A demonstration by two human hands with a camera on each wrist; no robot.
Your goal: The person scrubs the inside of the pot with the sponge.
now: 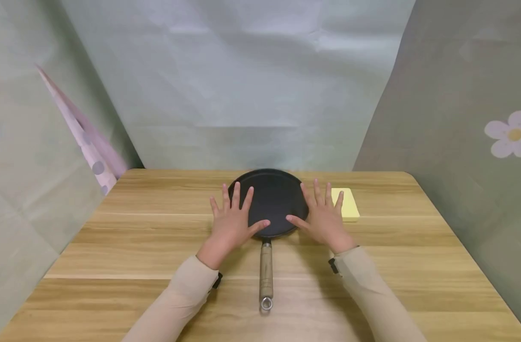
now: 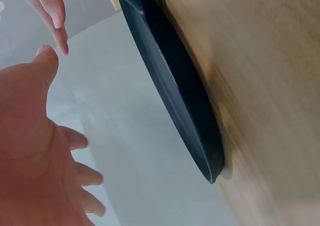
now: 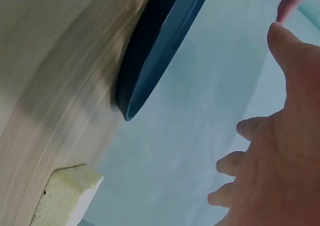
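My hands hover spread and empty over the black pan (image 1: 272, 202) in the middle of the bench (image 1: 115, 247); my left hand (image 1: 231, 223) and right hand (image 1: 322, 219) flank it about equally near; its handle (image 1: 266, 273) points straight back at me between my wrists.

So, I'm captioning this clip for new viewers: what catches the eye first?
A black frying pan sits mid-table, its wooden handle pointing toward the person. The left hand and right hand hover spread on either side of it. A yellow sponge lies just right.
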